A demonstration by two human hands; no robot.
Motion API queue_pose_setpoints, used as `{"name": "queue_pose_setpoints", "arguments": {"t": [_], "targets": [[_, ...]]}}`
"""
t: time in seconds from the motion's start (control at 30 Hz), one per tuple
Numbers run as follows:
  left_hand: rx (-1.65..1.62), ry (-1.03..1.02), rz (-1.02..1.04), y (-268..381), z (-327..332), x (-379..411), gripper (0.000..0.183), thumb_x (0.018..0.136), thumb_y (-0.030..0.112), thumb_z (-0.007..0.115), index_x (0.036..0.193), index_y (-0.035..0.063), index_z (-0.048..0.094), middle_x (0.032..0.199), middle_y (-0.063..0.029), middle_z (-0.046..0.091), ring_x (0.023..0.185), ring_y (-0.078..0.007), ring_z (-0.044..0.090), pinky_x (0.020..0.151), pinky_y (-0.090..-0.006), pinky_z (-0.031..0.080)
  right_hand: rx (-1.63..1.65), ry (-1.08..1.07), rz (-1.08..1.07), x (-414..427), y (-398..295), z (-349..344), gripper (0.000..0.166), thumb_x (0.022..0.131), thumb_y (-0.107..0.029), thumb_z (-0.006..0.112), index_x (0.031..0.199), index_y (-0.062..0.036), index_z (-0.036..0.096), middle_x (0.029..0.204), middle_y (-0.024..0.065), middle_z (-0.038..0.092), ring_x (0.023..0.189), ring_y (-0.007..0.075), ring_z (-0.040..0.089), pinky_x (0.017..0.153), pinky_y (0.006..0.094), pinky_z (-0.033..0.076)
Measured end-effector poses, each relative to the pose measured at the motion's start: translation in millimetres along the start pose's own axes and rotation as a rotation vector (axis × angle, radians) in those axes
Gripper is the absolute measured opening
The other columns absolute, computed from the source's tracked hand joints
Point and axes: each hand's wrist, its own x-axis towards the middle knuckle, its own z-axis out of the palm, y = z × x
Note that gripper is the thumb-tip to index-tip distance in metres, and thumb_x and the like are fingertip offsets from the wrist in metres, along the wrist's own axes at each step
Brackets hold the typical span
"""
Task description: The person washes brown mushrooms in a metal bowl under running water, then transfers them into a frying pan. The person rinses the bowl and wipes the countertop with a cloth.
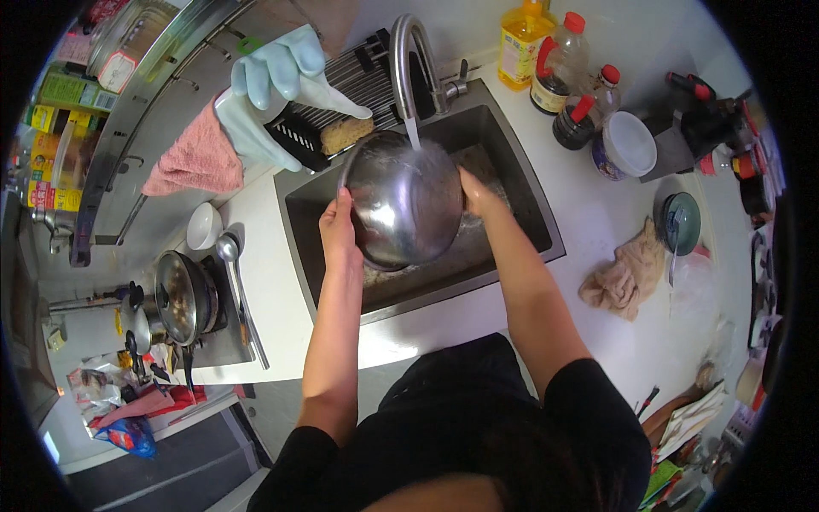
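A shiny stainless steel bowl (403,205) is tilted over the dark sink (435,285), its rounded outside facing up. Water runs from the curved metal faucet (404,64) onto that surface. My left hand (340,224) grips the left rim, thumb on the outside and fingers partly hidden. On the opposite side my right hand (475,191) holds the bowl's edge; its fingertips are hidden behind the metal. A tan sponge (346,134) lies by the black drying rack (345,83) just behind the bowl.
Pale rubber gloves (269,109) and a pink cloth (198,157) hang at the upper left. Oil and sauce bottles (526,45) stand behind right, near a white-lidded tub (629,144). A beige rag (627,275) lies right. Left are a ladle (228,248), white bowl (205,226) and lidded pan (177,297).
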Motion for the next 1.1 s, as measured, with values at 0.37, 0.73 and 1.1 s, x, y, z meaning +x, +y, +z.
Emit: {"name": "queue_pose_setpoints", "arguments": {"t": [0.37, 0.73, 1.1], "targets": [[-0.349, 0.055, -0.289, -86, 63, 55, 0.034, 0.095, 0.034, 0.047, 0.097, 0.0017, 0.056, 0.093, -0.0095, 0.061, 0.079, -0.0214, 0.059, 0.073, -0.0379, 0.049, -0.329, 0.84, -0.515, -71, 91, 76, 0.074, 0.09, -0.037, 0.049, 0.142, 0.0029, 0.013, 0.146, 0.0252, 0.017, 0.136, 0.0408, 0.009, 0.11, 0.0461, 0.01], [-0.353, 0.063, -0.409, -63, 68, 49, 0.04, 0.096, 0.036, 0.043, 0.112, 0.0018, 0.054, 0.108, -0.0124, 0.061, 0.093, -0.027, 0.059, 0.084, -0.0437, 0.048, 0.659, -0.394, -0.457, -111, -55, -6, 0.072, 0.094, -0.055, 0.019, 0.137, 0.001, 0.031, 0.145, 0.0136, 0.029, 0.135, 0.0269, 0.024, 0.112, 0.0394, 0.016], [-0.11, 0.06, -0.074, -8, -64, -8, 0.035, 0.095, 0.035, 0.047, 0.097, 0.0034, 0.063, 0.09, -0.006, 0.066, 0.079, -0.014, 0.061, 0.071, -0.0304, 0.049, 0.362, -0.19, -0.256, -86, -88, 26, 0.043, 0.093, -0.018, 0.049, 0.13, 0.0002, 0.042, 0.132, 0.0159, 0.045, 0.124, 0.0254, 0.042, 0.105, 0.0372, 0.034]]}}
